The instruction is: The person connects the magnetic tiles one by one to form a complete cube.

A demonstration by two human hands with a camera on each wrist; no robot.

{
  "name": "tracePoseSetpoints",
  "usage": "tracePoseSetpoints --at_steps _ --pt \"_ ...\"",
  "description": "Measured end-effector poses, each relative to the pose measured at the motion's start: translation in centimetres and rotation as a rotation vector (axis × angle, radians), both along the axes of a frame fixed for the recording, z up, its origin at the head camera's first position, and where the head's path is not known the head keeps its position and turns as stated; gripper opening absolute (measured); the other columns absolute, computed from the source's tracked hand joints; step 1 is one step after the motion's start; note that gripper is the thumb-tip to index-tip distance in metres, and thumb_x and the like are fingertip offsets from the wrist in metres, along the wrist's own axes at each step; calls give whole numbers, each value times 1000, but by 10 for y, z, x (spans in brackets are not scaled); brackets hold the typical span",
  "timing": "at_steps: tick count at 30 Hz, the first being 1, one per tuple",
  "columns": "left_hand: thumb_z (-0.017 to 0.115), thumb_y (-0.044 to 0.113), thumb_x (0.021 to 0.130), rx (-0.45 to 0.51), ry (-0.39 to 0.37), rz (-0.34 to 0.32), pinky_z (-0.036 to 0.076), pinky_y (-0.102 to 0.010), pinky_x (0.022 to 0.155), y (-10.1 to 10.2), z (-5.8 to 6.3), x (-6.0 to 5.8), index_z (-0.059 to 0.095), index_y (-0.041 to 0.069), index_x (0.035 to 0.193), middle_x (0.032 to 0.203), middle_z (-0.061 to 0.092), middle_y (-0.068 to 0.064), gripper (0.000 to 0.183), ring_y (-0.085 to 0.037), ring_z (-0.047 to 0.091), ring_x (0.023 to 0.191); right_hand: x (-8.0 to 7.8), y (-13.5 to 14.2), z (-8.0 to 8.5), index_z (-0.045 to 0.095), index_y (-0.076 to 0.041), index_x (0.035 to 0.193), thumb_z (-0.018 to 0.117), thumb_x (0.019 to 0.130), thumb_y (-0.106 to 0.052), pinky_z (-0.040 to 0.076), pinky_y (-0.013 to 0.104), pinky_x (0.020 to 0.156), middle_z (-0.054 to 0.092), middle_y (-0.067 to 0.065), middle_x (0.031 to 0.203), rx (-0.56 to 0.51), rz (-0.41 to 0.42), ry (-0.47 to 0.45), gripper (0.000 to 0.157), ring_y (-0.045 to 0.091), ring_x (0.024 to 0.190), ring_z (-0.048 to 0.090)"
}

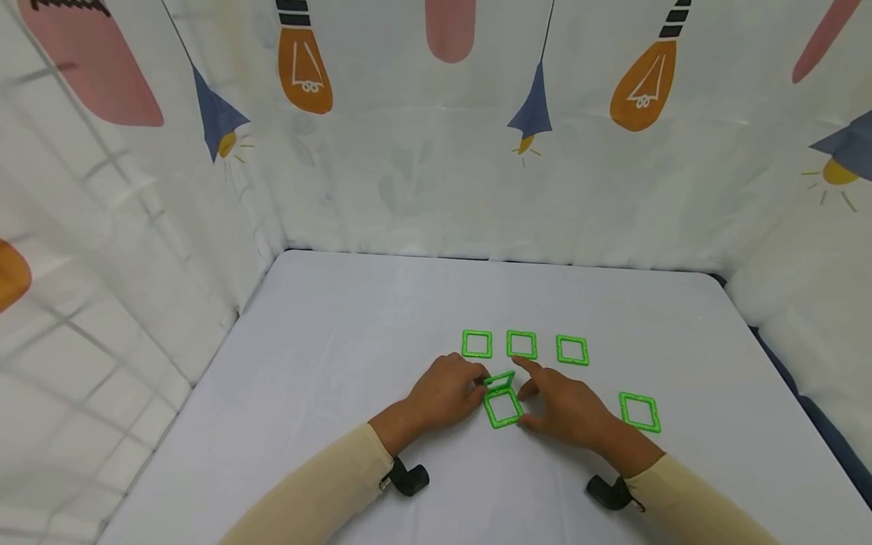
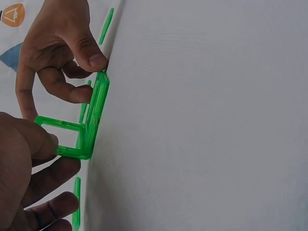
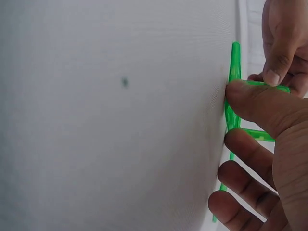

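Note:
Two green square magnetic tiles with hollow centres meet along one edge in the head view. The near tile [image 1: 507,422] lies flat on the table, while the other tile [image 1: 502,377] tilts up from its far edge. My left hand [image 1: 446,390] pinches the raised tile at its left side between thumb and index finger. At the right side of the flat tile, my right hand [image 1: 568,409] holds it with its thumb [image 3: 243,98] and a bent finger. The right index finger reaches forward to a back tile [image 1: 521,356], its tip overlapping that tile's near edge.
Two more green tiles flank that back tile, a left one [image 1: 477,356] and a right one [image 1: 572,362]. Another green tile [image 1: 640,397] lies beyond the right wrist. The white table [image 1: 368,325] meets a printed curtain [image 1: 422,182] at its far edge.

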State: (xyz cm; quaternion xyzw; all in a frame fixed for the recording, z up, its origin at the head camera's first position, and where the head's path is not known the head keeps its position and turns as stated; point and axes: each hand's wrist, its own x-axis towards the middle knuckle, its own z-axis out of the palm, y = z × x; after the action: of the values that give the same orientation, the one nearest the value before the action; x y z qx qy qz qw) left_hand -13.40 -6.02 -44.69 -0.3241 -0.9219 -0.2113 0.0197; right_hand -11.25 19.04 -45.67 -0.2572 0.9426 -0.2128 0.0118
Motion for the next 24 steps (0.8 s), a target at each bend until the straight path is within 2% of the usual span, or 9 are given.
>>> tracePoseSetpoints --at_steps 9,18,24 --pt "71 21 95 -3 -8 16 48 -32 80 -3 -1 2 76 17 104 92 71 9 11 -13 60 87 -5 -3 -2 35 -12 156 89 81 -20 54 32 79 69 -20 99 9 32 54 93 7 96 66" --pt "75 22 91 -45 -26 21 46 -32 82 -7 -6 1 74 21 97 90 70 15 7 -9 56 84 -12 -8 2 36 -15 156 87 84 -19 53 33 82 70 -18 100 32 31 -1 88 8 100 66" --pt "82 23 87 -55 -28 18 45 -31 78 -11 -3 1 72 22 93 86 70 16 11 -7 56 80 -16 -10 4 46 -15 151 85 85 -20 53 36 84 67 -21 97 42 29 -26 77 10 103 65"
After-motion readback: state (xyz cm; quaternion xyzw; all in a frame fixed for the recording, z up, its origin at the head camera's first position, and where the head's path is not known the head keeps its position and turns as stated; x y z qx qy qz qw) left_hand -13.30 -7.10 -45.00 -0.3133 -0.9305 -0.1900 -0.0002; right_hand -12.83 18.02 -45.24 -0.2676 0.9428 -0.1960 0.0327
